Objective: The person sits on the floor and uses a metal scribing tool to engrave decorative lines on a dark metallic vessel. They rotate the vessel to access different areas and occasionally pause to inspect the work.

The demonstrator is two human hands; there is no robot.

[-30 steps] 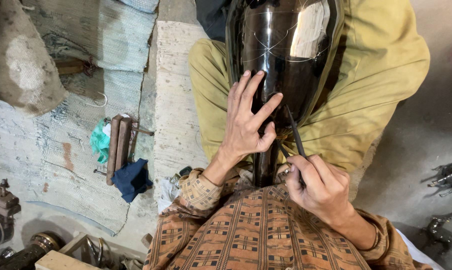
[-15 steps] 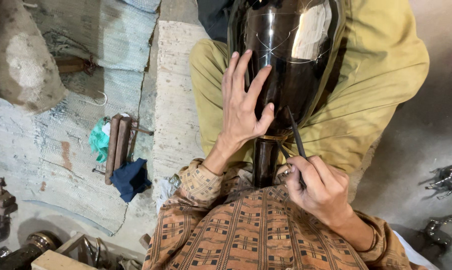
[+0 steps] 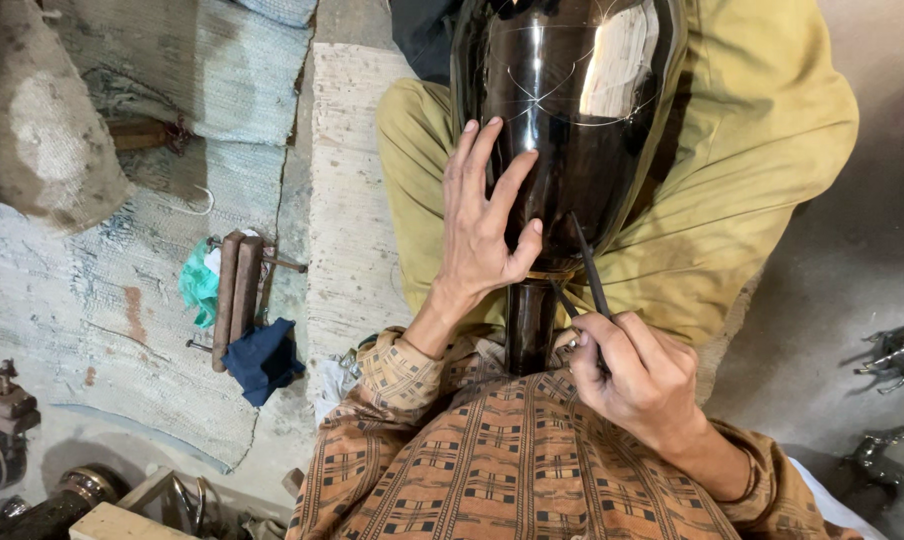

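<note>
A glossy black vase [image 3: 562,130] lies across the person's lap, its wide body away from them and its narrow neck [image 3: 530,325] toward their chest, so its long axis runs from the top of the view down toward the patterned shirt [image 3: 492,460]. Thin scratched lines cross its upper body.

The left hand [image 3: 482,225] lies flat against the vase's left flank, fingers spread and pointing up along the body, thumb reaching toward the shoulder above the neck. The right hand [image 3: 637,375] sits just right of the neck, fingers pinched together around a thin dark tool [image 3: 587,270] that slants up and left, its tip at the vase's lower right shoulder.

The olive trouser legs [image 3: 762,170] flank the vase on both sides and leave little room beside it; the shirt closes off the near end at the neck.

Left of the lap runs a pale stone slab [image 3: 347,200], its long edge parallel to the vase. Beyond that edge lies a worn rug [image 3: 122,300], and on it, near the slab, two brown wooden handles [image 3: 237,295] side by side, pointing the same way as the vase, with a green cloth [image 3: 200,285] touching them on the left and a dark blue cloth [image 3: 264,358] at their near end. A grey sack [image 3: 42,130] fills the rug's far left corner. Metal parts [image 3: 32,500] crowd the lower left.

On the bare floor at the right edge, well apart from the hands, lie two small metal animal figures [image 3: 897,350].
</note>
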